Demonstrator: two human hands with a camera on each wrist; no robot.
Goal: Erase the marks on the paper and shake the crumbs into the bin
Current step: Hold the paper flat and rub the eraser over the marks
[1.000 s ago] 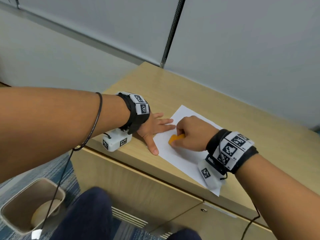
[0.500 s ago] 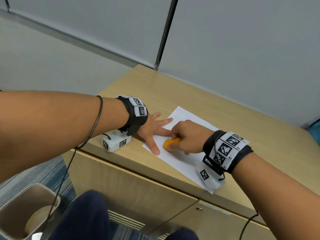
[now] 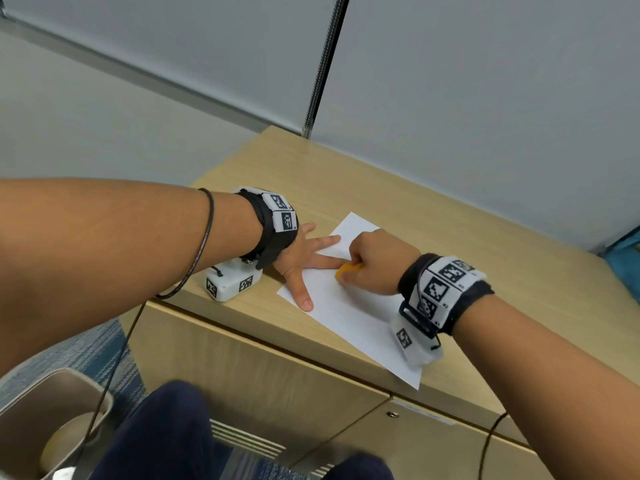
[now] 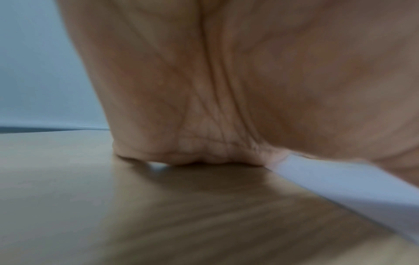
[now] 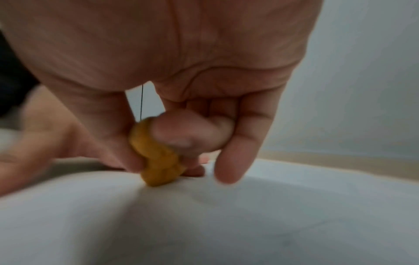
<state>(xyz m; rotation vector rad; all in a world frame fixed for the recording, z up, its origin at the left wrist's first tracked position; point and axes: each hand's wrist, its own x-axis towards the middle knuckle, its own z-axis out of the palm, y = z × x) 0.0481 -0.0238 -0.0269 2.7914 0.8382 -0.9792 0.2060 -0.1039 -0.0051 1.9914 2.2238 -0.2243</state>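
Observation:
A white sheet of paper [image 3: 349, 317] lies on the wooden cabinet top [image 3: 433, 216]. My left hand [image 3: 304, 261] lies flat with spread fingers, pressing the sheet's left edge down. My right hand [image 3: 374, 261] pinches an orange eraser [image 3: 346, 270] and holds its lower end against the paper. In the right wrist view the eraser [image 5: 156, 156] sits between thumb and fingers, touching the paper [image 5: 226, 224]. The left wrist view shows only my palm [image 4: 226, 89] on the wood, with the paper's edge [image 4: 340, 182] to the right. No marks are legible on the sheet.
A beige bin [image 3: 45, 420] stands on the blue carpet at lower left, below the cabinet's front edge, with something pale inside. My knees [image 3: 166, 434] are in front of the cabinet doors. Grey wall panels rise behind the cabinet.
The right hand with the eraser has shifted slightly across the paper, close to my left index finger. The left hand stays pressed on the sheet's edge.

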